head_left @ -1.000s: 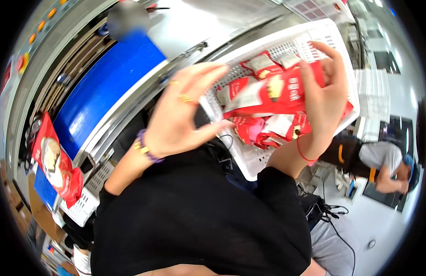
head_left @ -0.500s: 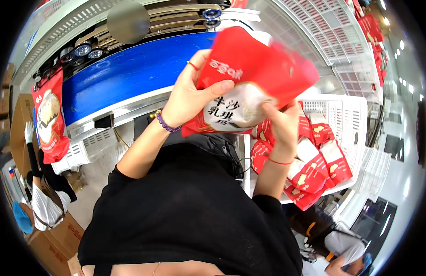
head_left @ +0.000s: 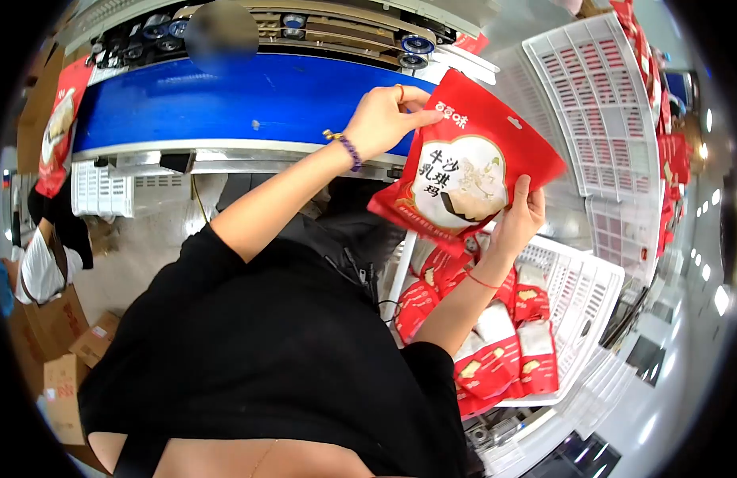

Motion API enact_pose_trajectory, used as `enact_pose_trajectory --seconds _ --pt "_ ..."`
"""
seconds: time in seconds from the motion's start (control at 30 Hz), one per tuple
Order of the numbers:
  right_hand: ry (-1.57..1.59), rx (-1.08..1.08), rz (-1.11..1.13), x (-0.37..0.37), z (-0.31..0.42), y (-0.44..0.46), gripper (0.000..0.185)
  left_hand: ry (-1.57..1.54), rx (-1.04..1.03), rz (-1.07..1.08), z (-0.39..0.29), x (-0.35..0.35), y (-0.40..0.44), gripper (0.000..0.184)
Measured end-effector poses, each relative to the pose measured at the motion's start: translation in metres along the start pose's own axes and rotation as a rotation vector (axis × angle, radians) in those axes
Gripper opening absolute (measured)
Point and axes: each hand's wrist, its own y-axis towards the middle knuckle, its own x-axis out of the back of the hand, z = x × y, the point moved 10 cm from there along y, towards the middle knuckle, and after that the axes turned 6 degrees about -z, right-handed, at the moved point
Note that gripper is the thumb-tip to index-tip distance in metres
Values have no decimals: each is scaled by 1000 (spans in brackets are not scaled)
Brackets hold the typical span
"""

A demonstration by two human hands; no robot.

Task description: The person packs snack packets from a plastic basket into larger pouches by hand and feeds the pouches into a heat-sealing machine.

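Observation:
A red snack bag (head_left: 468,175) with a white panel and dark Chinese lettering is held up in front of me, its printed face showing. My left hand (head_left: 382,119) pinches its upper left edge, thumb on the front. At the lower right edge, my right hand (head_left: 520,217) grips it with the thumb on the front and the other fingers mostly behind. Under my right forearm stands a white plastic crate (head_left: 585,283) with several red and white bags (head_left: 489,342) piled in it.
Beyond my left hand runs a blue conveyor belt (head_left: 225,107) beside a roller mechanism (head_left: 336,40). Another red bag (head_left: 59,127) is at its left end. White crates (head_left: 587,95) stand at the right. A person (head_left: 43,267) and cardboard boxes (head_left: 66,390) are at the lower left.
The bag, tilted and blurred before, now faces me flatter and sharper. My left hand has shifted to its upper edge, and my right hand to its right side. The whole view has turned.

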Motion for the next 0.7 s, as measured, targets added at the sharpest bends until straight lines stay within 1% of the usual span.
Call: enact_pose_trajectory --seconds 0.03,0.07,0.13,0.17,0.2,0.23,0.27,0.33,0.37,0.4,0.43,0.47,0.53,0.63,0.7 --pt "151 -82 97 -5 -10 11 26 -35 14 -73 5 -2 4 28" --pt "180 -113 140 -4 -17 19 29 -42 15 -97 9 -4 9 28" --pt "288 -168 141 -5 -25 26 25 -241 180 -20 14 -11 15 28" --pt "282 -175 160 -4 -30 33 25 -280 211 -4 13 -14 17 31" --pt "165 -145 148 -2 -31 39 22 -283 214 -20 15 -12 20 31" --pt "49 -114 133 1 -33 44 20 -324 243 12 19 -16 21 31" --pt "-243 -12 62 7 -32 51 16 -363 270 47 23 -21 21 32" --pt "-178 -62 63 -1 -38 59 17 -358 263 27 19 -21 24 31" --pt "-176 -60 69 -8 -39 62 17 -356 322 -6 23 -17 25 30" --pt "-50 -81 71 -18 -34 62 17 -354 384 -39 29 -14 26 29" --pt "76 -103 73 -27 -31 63 18 -378 373 -46 29 -13 28 25" --pt "72 -103 81 -34 -30 65 18 -383 374 -54 29 -11 31 25" --pt "23 -79 42 -42 -27 72 24 -390 405 -92 32 -2 34 23" --pt "-25 -26 127 -54 -27 82 29 -367 414 -115 33 14 35 25" --pt "-59 -9 133 -65 -31 86 31 -334 413 -143 34 29 34 24"
